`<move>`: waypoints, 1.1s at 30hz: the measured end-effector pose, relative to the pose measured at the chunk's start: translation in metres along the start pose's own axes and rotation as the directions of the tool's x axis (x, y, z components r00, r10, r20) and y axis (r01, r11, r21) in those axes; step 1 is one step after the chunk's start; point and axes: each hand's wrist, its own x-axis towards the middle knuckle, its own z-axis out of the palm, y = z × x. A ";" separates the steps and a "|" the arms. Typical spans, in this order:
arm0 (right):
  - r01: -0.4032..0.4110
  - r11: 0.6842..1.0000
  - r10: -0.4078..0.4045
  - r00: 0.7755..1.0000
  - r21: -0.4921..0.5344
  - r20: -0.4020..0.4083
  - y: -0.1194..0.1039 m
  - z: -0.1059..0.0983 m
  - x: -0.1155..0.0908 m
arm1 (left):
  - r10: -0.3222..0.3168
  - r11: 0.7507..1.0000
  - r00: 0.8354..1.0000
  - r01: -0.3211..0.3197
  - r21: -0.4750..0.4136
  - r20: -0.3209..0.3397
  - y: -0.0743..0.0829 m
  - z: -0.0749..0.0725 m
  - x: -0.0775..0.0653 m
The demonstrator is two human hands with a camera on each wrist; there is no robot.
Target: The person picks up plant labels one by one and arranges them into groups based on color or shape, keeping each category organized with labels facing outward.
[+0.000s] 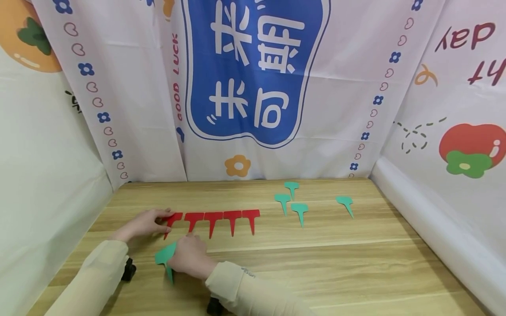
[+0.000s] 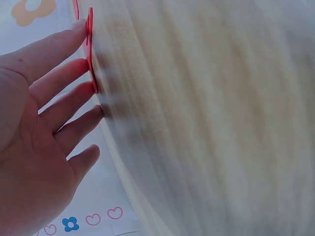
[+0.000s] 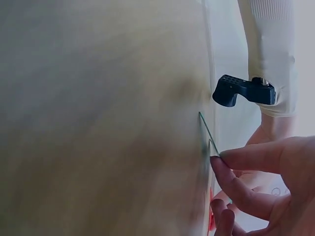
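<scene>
Red T-shaped plant labels [image 1: 213, 216] lie side by side in a row on the wooden table, stems toward the person. At the row's left end, my left hand [image 1: 144, 224] rests its fingertips on the leftmost red label [image 2: 90, 44], fingers spread and nearly straight. Nearer the person, my right hand [image 1: 191, 255] pinches a green T-shaped plant label [image 1: 164, 254] between thumb and finger. That label is tilted, its stem pointing toward the person; in the right wrist view it shows edge-on, close to the tabletop. The right hand partly covers the green label's right side.
Several more green labels [image 1: 299, 209] lie loose at the back right of the table [image 1: 316, 272], one [image 1: 345, 201] apart from the others. Printed white cloth [image 1: 336, 131] hangs along the back and sides. Black wrist cameras [image 3: 246, 91] sit under both cuffs.
</scene>
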 end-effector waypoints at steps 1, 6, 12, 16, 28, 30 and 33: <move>-0.007 1.000 0.007 1.000 0.017 0.000 -0.001 0.001 0.000 | -0.001 1.000 1.000 0.001 0.002 0.001 0.000 0.000 0.000; -0.027 0.998 0.027 1.000 0.056 -0.002 -0.005 0.004 0.002 | -0.001 1.000 1.000 0.001 0.004 0.004 0.000 0.000 0.000; -0.057 0.996 0.057 0.998 0.071 0.005 -0.008 0.006 0.003 | -0.001 1.000 1.000 0.001 0.004 0.000 0.001 0.000 -0.001; -0.067 0.994 0.067 0.998 0.087 0.010 -0.009 0.006 0.004 | -0.001 1.000 1.000 0.001 0.007 0.002 0.001 0.000 -0.001; -0.055 0.998 0.055 0.998 0.029 -0.006 -0.012 0.005 0.007 | -0.031 0.999 1.000 0.031 -0.009 0.007 0.003 -0.002 -0.001; -0.042 0.999 0.043 0.999 0.015 -0.019 -0.012 0.005 0.007 | -0.033 0.999 0.999 0.033 -0.008 0.011 0.004 -0.002 -0.002; -0.021 1.000 0.021 0.999 -0.012 -0.035 -0.013 0.008 0.008 | -0.044 0.999 0.999 0.045 -0.014 0.013 0.004 -0.001 -0.002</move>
